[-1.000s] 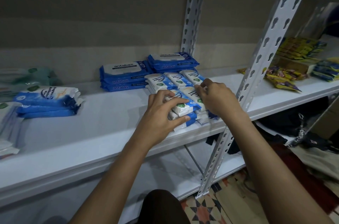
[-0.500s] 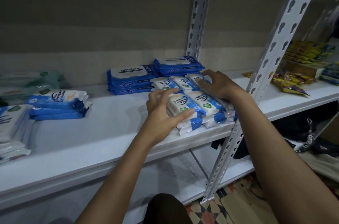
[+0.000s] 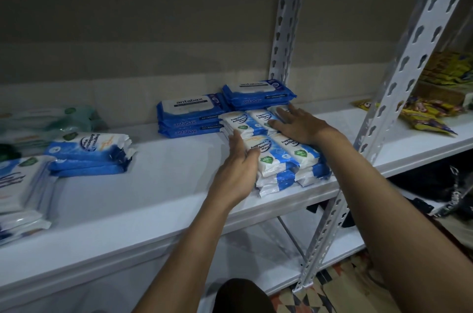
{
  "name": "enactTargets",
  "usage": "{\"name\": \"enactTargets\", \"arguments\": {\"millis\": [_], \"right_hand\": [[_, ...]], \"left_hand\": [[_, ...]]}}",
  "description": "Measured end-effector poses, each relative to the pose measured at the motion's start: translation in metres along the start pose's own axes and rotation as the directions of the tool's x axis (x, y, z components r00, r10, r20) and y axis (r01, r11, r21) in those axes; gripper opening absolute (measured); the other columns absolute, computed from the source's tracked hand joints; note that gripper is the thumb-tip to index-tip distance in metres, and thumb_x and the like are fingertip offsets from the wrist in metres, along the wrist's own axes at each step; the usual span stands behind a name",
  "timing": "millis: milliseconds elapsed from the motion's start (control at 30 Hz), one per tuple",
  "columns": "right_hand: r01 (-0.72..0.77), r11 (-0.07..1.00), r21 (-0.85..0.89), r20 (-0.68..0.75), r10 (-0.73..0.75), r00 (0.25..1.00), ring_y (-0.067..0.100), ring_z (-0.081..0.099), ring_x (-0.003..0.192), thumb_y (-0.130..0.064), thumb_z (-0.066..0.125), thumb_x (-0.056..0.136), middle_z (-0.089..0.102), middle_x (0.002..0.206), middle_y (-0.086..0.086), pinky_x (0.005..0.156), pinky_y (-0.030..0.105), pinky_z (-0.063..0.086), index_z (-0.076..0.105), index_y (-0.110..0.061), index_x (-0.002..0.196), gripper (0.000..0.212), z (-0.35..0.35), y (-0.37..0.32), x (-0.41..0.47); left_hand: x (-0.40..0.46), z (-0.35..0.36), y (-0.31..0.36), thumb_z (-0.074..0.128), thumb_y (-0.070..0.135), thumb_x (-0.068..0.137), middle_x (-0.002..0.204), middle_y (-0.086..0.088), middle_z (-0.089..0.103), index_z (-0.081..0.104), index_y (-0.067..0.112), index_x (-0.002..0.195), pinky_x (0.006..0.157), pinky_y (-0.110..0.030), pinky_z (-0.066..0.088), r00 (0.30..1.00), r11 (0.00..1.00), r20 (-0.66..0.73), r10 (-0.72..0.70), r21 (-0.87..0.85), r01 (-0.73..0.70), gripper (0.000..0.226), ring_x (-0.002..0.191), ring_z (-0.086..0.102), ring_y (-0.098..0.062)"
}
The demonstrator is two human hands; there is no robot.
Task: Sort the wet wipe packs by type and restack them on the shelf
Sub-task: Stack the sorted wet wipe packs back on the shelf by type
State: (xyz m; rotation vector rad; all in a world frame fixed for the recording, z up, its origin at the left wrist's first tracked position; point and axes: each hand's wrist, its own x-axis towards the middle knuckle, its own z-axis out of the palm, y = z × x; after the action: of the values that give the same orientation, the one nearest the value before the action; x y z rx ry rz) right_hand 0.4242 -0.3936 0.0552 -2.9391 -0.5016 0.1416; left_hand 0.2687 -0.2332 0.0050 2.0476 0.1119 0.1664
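Partly hidden: small wipe packs [image 3: 268, 154] under flat right hand [image 3: 299, 125]; left hand [image 3: 236, 171] open against stack side.

The left hand [image 3: 236, 171], which a second ago curled over the near white-and-blue wipe packs [image 3: 271, 156], now lies flat with straight fingers against their left side. The right hand [image 3: 298, 124] moves from the front stack's top to the back row [image 3: 252, 120], palm down. The front stacks now sit squared together.

White-and-blue wipe packs [image 3: 271, 156] with green badges, solid blue antabax packs [image 3: 192, 114], yellow snack packets [image 3: 422, 118], white shelf [image 3: 153, 184].
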Motion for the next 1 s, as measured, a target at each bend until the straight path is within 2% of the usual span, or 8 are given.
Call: {"name": "enactTargets", "arguments": {"millis": [167,333,433,533,600,667,733,1000], "right_hand": [[-0.023,0.999,0.023,-0.031,0.024,0.999,0.034,0.016,0.154,-0.087,0.024,0.087,-0.006,0.169,-0.007,0.122,0.054,0.022,0.009,-0.042,0.16,0.087,-0.001,-0.003,-0.004],[-0.059,0.991,0.123,-0.108,0.073,0.991,0.036,0.031,0.148,-0.088,0.035,0.083,0.016,0.169,0.0,0.117,0.054,0.031,0.026,-0.036,0.158,0.091,-0.002,-0.005,-0.011],[-0.074,0.969,0.235,-0.219,0.127,0.967,0.037,0.042,0.139,-0.094,0.036,0.076,0.038,0.158,0.009,0.111,0.055,0.039,0.037,-0.032,0.152,0.098,-0.008,-0.003,-0.021],[-0.159,0.968,0.192,-0.236,0.203,0.95,0.039,0.046,0.134,-0.091,0.039,0.079,0.04,0.155,0.012,0.107,0.054,0.043,0.031,-0.033,0.152,0.094,-0.016,0.005,-0.038],[-0.241,0.96,0.141,-0.168,0.263,0.95,0.04,0.049,0.132,-0.09,0.038,0.08,0.042,0.154,0.015,0.106,0.051,0.045,0.022,-0.031,0.156,0.097,-0.018,0.01,-0.049],[-0.284,0.953,0.102,-0.098,0.294,0.951,0.039,0.048,0.135,-0.09,0.035,0.081,0.043,0.155,0.015,0.108,0.05,0.043,0.016,-0.027,0.158,0.101,-0.016,0.012,-0.056],[-0.301,0.949,0.094,-0.053,0.306,0.95,0.039,0.046,0.137,-0.09,0.031,0.082,0.041,0.156,0.014,0.11,0.051,0.041,0.018,-0.024,0.158,0.101,-0.013,0.012,-0.059],[-0.334,0.938,0.091,-0.045,0.339,0.94,0.035,0.053,0.126,-0.082,0.033,0.09,0.051,0.146,0.018,0.09,0.038,0.044,0.038,-0.005,0.149,0.097,-0.009,0.007,-0.059]], "left_hand": [[0.001,0.004,0.003,0.036,0.035,0.104,0.168,-0.002,0.013,-0.002,0.031,0.162,0.121,-0.051,0.028,0.998,0.995,-0.048,0.039,-0.085,-0.043,0.069,0.152,0.023,-0.029],[0.0,-0.001,0.005,0.039,0.062,0.091,0.162,-0.004,0.033,-0.005,0.05,0.154,0.113,-0.052,0.04,0.998,0.994,-0.04,-0.053,-0.092,0.05,0.078,0.139,0.047,-0.027],[-0.006,-0.004,0.004,0.052,0.052,0.099,0.153,0.007,0.044,0.018,0.038,0.157,0.112,-0.038,0.04,0.978,0.983,-0.209,-0.015,-0.182,-0.024,0.069,0.132,0.051,-0.017],[-0.014,-0.009,0.004,0.065,0.043,0.095,0.123,0.003,0.059,0.053,0.026,0.129,0.083,-0.023,0.047,0.891,0.976,-0.451,-0.049,-0.212,-0.054,0.041,0.104,0.058,-0.012],[-0.016,-0.009,0.004,0.068,0.042,0.092,0.093,0.005,0.064,0.059,0.018,0.102,0.063,-0.017,0.042,0.865,0.984,-0.499,-0.055,-0.175,-0.038,0.026,0.083,0.061,-0.011],[-0.016,-0.006,0.005,0.068,0.042,0.092,0.067,0.006,0.067,0.061,0.016,0.08,0.057,-0.016,0.041,0.904,0.993,-0.427,-0.01,-0.113,-0.042,0.029,0.066,0.064,-0.006],[-0.016,-0.003,0.007,0.067,0.042,0.093,0.055,0.007,0.066,0.059,0.015,0.072,0.06,-0.021,0.047,0.947,0.993,-0.32,0.018,-0.103,-0.053,0.035,0.051,0.06,-0.002],[-0.012,-0.005,0.004,0.066,0.046,0.093,0.061,0.009,0.069,0.055,0.01,0.085,0.071,-0.035,0.054,0.991,0.987,-0.134,0.015,-0.156,-0.036,0.038,0.052,0.059,-0.004]]}}
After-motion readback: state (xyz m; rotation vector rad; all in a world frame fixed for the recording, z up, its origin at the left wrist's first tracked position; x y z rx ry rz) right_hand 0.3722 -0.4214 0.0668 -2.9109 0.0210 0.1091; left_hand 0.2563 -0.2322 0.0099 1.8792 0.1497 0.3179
